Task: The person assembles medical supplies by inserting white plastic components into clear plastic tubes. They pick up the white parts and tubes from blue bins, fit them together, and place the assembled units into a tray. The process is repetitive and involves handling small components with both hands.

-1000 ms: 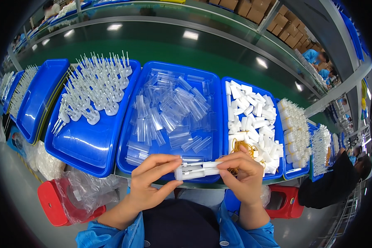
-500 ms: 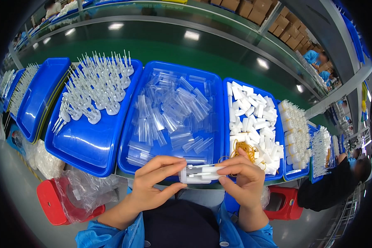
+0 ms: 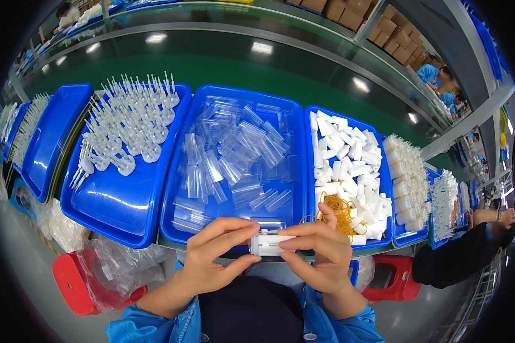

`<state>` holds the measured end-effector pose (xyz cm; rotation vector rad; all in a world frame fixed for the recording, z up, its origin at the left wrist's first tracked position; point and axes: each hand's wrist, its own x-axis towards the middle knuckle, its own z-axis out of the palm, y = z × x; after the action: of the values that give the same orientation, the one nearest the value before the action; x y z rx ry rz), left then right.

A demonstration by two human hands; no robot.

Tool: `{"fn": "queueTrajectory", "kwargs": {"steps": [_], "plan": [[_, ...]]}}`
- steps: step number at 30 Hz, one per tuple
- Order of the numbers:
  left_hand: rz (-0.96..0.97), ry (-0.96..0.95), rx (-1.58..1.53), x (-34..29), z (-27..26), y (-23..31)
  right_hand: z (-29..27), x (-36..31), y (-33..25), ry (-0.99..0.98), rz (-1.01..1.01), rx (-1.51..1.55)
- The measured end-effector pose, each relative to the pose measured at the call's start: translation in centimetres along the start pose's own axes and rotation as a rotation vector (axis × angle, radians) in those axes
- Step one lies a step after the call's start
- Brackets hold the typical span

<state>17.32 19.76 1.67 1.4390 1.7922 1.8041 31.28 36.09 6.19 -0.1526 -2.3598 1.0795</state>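
Observation:
In front of my chest, a small white and translucent plastic assembly (image 3: pixel 267 244) lies level between my hands. My left hand (image 3: pixel 217 251) pinches its left end with fingertips above and thumb below. At the other end, my right hand (image 3: pixel 320 254) is closed on it between fingers and thumb, one finger raised. What lies under the fingertips is hidden. Behind the right fingers is a bundle of yellow rubber bands (image 3: pixel 339 212), on white rectangular blocks (image 3: pixel 349 154) in a blue tray. Clear plastic sleeves (image 3: pixel 234 143) lie in the middle blue tray (image 3: pixel 174 171), just beyond my left hand.
Translucent stemmed pieces (image 3: pixel 131 123) stand in a blue tray (image 3: pixel 106 214) to the left. Rolled white pieces (image 3: pixel 406 183) fill another at the right. Red stools (image 3: pixel 77 283) flank me, one with plastic bags. A green conveyor belt (image 3: pixel 212 60) runs behind; a person (image 3: pixel 458 251) sits at right.
My right hand has moved left toward my left hand. The longer white parts and rods between them are now pushed together into a shorter, more compact piece.

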Motion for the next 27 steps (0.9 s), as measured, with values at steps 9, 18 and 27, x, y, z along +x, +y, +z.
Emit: {"fn": "queueTrajectory", "kwargs": {"steps": [9, 18, 27], "plan": [[-0.153, 0.057, -0.138, -0.1, 0.0, 0.0, -6.8, -0.7, 3.0, 0.181, 0.012, -0.458], [-0.134, 0.122, -0.435, 0.7, 0.7, -1.1, -16.4, -5.6, 10.8, 0.312, 0.439, -0.649], [-0.232, 0.135, -0.409, 0.8, 0.5, 0.0, -15.2, -3.7, 11.7, 0.311, 0.319, -0.833]]}}
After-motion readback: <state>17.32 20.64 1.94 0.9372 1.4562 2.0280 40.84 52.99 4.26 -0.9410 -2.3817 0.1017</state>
